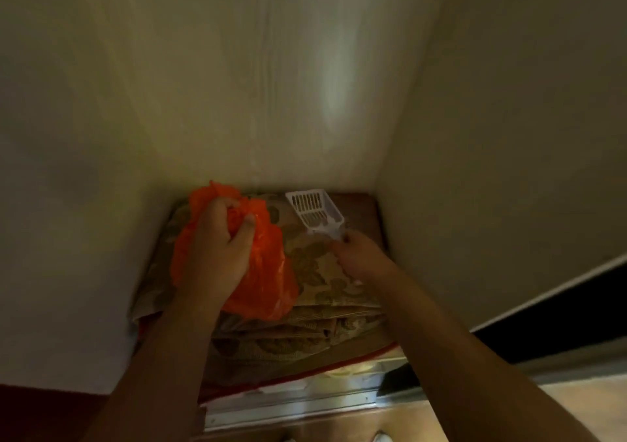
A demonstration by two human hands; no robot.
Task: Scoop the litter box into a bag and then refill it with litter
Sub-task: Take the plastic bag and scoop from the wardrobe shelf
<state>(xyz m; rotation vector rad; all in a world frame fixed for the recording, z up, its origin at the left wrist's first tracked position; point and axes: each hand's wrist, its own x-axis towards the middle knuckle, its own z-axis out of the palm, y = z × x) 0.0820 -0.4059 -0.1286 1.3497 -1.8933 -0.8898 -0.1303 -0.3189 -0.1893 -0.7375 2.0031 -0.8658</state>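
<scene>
An orange plastic bag [268, 272] lies crumpled on a stack of folded patterned fabric [315, 265]. My left hand [220, 238] grips the bag's bunched top, fingers curled into the plastic. A white slotted litter scoop [314, 211] sits to the right of the bag, its slotted end pointing toward the back wall. My right hand [356, 251] holds the scoop by its handle. No litter box is in view.
The fabric stack fills a narrow niche between pale walls [271, 85] at the back, left and right. A metal rail [291, 407] runs along the front below the stack. A dark opening [559, 312] lies at the lower right.
</scene>
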